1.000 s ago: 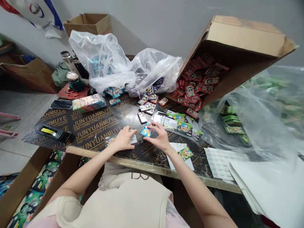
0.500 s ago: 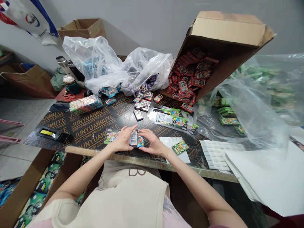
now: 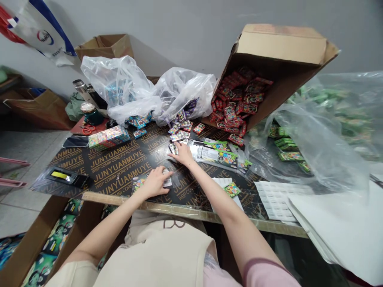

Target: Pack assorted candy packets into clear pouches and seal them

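My left hand [image 3: 156, 183] lies with fingers spread over a printed clear plastic pouch [image 3: 139, 182] near the table's front edge. A barcode panel shows past its fingertips; the rest is covered by the hand. Farther back, my right hand [image 3: 183, 154] has its thumb and fingers around a small white and black printed box [image 3: 173, 148], which still rests on the table. Just behind it lie several small purple-edged boxes [image 3: 179, 136]. Right of that hand is a pile of flat printed pouches [image 3: 220, 155] with green and black headers.
A tilted carton [image 3: 287, 44] holds many red packets [image 3: 233, 111]. Clear bags [image 3: 119, 79] hold blue and purple packets, and green packets [image 3: 289, 155] lie at right. Label sheets [image 3: 278, 199], a green packet [image 3: 232, 189], a long box [image 3: 109, 136] and scissors [image 3: 88, 129] lie about.
My right hand has left the pouch and moved back to the small box. My left hand has flattened over the pouch. The blue box between the hands no longer shows.
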The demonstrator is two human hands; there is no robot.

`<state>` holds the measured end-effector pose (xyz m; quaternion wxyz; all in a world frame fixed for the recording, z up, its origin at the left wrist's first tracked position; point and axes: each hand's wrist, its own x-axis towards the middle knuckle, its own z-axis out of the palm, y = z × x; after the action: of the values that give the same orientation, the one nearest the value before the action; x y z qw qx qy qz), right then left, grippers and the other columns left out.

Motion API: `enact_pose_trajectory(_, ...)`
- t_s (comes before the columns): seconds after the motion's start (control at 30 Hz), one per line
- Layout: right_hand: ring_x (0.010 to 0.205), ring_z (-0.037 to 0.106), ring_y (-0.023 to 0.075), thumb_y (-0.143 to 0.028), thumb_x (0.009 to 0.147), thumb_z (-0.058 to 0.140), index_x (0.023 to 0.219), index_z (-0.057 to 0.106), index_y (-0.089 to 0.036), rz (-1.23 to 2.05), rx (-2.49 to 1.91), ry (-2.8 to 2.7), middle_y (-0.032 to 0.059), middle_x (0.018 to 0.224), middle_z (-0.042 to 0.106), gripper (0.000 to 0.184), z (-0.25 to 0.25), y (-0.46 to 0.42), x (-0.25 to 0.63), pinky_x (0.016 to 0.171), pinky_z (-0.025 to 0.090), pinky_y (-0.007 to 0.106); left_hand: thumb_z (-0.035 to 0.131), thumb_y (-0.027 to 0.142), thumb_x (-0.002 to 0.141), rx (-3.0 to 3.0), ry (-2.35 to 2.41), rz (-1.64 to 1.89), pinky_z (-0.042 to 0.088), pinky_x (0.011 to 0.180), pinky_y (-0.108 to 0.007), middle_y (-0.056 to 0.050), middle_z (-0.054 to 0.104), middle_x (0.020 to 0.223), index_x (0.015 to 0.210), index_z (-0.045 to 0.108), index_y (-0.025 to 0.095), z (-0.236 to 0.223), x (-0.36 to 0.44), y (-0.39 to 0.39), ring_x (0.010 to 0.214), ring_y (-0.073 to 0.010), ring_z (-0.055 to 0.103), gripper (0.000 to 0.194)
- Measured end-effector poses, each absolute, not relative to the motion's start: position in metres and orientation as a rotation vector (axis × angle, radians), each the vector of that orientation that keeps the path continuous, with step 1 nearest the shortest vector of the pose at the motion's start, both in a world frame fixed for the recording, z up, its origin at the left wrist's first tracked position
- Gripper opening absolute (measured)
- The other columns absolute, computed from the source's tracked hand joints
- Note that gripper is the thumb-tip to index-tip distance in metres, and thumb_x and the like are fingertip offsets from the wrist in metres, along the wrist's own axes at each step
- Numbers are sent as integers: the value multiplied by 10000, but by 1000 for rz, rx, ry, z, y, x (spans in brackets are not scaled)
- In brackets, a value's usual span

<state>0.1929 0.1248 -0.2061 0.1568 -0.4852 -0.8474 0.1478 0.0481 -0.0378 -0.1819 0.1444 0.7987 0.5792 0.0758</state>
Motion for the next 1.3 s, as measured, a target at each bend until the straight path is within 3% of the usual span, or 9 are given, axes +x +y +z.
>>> enact_pose_trajectory(0.17, 852, 666, 274, -284, 915, 425, 1277, 497, -141, 399, -1529, -2437, 143, 890, 695, 396, -211, 111, 189, 777, 474, 357, 758, 298, 627, 2256, 1813, 147, 418, 939, -448, -130, 455, 1248, 1269, 515, 250, -187, 36, -39, 1125, -316, 472, 688)
enact_pose_trajectory(0.33, 717, 683, 261, -421, 925, 402, 1411, 351, -118, 660, -1579, -2292, 115, 813, 703, 575, -228, 65, 235, 702, 504, 363, 717, 272, 650, 2213, 1864, 153, 402, 954, -457, -136, 452, 1248, 1287, 520, 245, -191, 17, -40, 1142, -325, 463, 667)
enact_pose_trajectory(0.43, 946, 658, 339, -595, 819, 543, 1444, 318, -120, 639, -1575, -2335, 197, 1022, 681, 817, -228, 52, 257, 809, 490, 453, 710, 264, 648, 2201, 1827, 164, 405, 955, -453, -131, 461, 1233, 1285, 530, 247, -193, 16, -38, 1136, -323, 468, 662)
enact_pose_trajectory(0.53, 1332, 378, 394, -582, 638, 738, 1459, 316, -196, 553, -1313, -2455, 225, 1446, 398, 1001, -229, 56, 266, 1021, 343, 538, 715, 280, 648, 2195, 1795, 194, 409, 957, -449, -127, 458, 1238, 1287, 531, 253, -193, 21, -35, 1127, -317, 476, 666)
enact_pose_trajectory(0.6, 1421, 204, 387, -492, 621, 772, 1468, 301, -222, 628, -1141, -2528, 186, 1532, 269, 1006, -234, 62, 265, 1082, 240, 566, 728, 290, 639, 2199, 1771, 208, 405, 966, -446, -125, 451, 1252, 1288, 531, 254, -192, 24, -34, 1137, -318, 473, 679)
enact_pose_trajectory(0.8, 1247, 495, 285, -386, 699, 740, 1451, 315, -188, 821, -861, -2248, 152, 1374, 499, 887, -239, 64, 253, 1058, 360, 445, 745, 254, 608, 2157, 1783, 320, 421, 943, -431, -119, 492, 1188, 1490, 197, 219, -195, 24, -33, 1062, -295, 512, 1039)
enact_pose_trajectory(0.93, 1215, 506, 312, -444, 694, 763, 1460, 308, -214, 740, -747, -2355, 148, 1354, 516, 920, -219, 48, 249, 1022, 388, 476, 755, 239, 598, 2161, 1717, 428, 425, 939, -431, -125, 516, 1175, 1512, -9, 185, -195, 24, -29, 1070, -297, 522, 1193)
enact_pose_trajectory(1.2, 1316, 409, 327, -548, 707, 722, 1487, 223, -238, 849, -675, -2402, 142, 1444, 437, 976, -213, 43, 255, 1050, 313, 494, 759, 263, 625, 2169, 1470, 556, 400, 992, -459, -138, 501, 1299, 1508, -76, 219, -192, 34, -18, 1160, -312, 510, 1217)
enact_pose_trajectory(1.3, 1283, 443, 323, -590, 757, 655, 1490, 212, -226, 794, -882, -2244, 139, 1305, 578, 930, -215, 37, 256, 1067, 244, 529, 763, 266, 623, 2117, 1547, 604, 396, 999, -459, -139, 482, 1328, 1505, -92, 221, -195, 35, -14, 1168, -309, 504, 1229)
